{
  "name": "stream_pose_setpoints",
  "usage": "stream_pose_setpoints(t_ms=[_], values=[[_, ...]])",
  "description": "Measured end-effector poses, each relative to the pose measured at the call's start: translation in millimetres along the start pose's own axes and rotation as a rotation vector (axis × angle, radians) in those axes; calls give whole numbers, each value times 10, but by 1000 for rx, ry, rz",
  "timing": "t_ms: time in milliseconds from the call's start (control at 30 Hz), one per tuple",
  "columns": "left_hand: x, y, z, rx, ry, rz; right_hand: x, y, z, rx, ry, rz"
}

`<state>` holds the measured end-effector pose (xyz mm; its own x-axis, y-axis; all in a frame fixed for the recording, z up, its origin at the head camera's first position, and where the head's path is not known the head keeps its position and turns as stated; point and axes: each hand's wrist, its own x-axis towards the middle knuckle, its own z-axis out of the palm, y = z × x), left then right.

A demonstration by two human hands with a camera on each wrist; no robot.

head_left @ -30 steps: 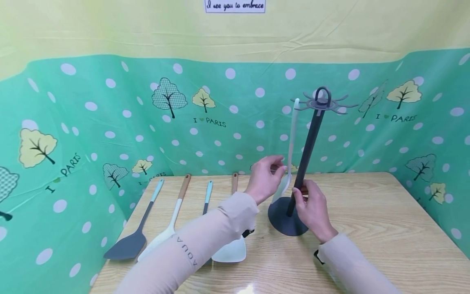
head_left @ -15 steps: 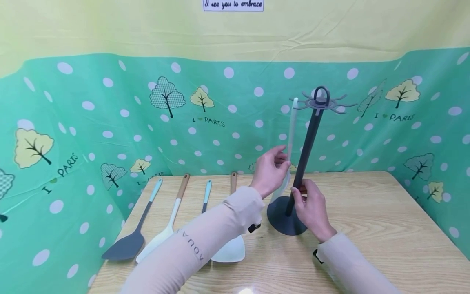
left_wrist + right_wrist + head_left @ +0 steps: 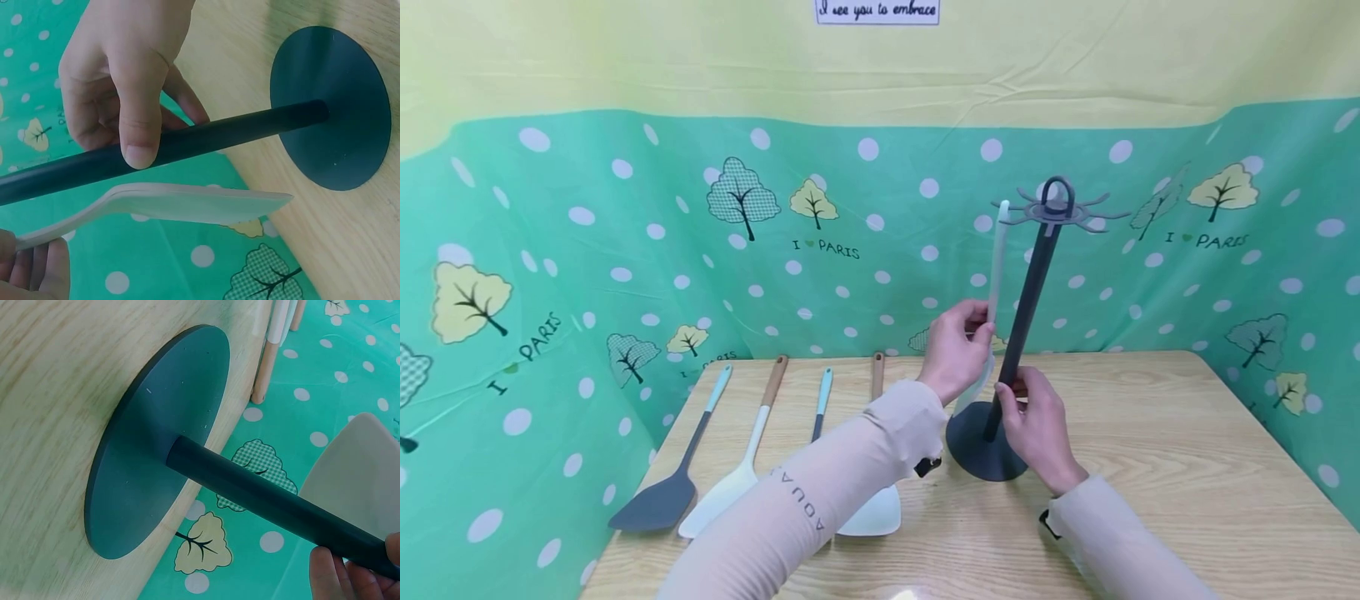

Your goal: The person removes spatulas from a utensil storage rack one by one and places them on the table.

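Observation:
A white spatula with a pale mint handle tip hangs upright from a hook on the left of the dark utensil stand. My left hand pinches the lower handle between thumb and fingers. In the left wrist view the spatula's blade lies alongside the post, apart from it. My right hand grips the post low down, above the round base. From the right wrist, the blade shows behind the post, partly covered by it.
On the table's left lie a grey turner, a white turner with a brown handle, a mint-handled utensil and another white turner; my left sleeve partly covers some. A patterned green cloth stands behind the table.
My left hand has moved slightly right and up, from beside the spatula to pinching its handle. The right hand stays on the post.

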<state>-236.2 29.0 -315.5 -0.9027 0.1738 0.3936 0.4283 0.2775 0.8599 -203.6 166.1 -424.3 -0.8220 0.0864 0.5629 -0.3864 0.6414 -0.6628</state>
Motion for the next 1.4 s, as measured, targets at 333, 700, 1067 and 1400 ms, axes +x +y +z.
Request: stream_pose_setpoints(t_ms=[333, 700, 1067, 1400], values=[[-21, 9, -36, 5, 0, 0, 3, -25, -5, 6, -8, 3], [-46, 41, -65, 3, 0, -23, 2, -38, -8, 1, -6, 6], [-54, 45, -80, -10, 25, -19, -2, -28, -9, -1, -4, 7], [-84, 6, -123, -76, 36, -10, -5, -26, -11, -2, -7, 11]])
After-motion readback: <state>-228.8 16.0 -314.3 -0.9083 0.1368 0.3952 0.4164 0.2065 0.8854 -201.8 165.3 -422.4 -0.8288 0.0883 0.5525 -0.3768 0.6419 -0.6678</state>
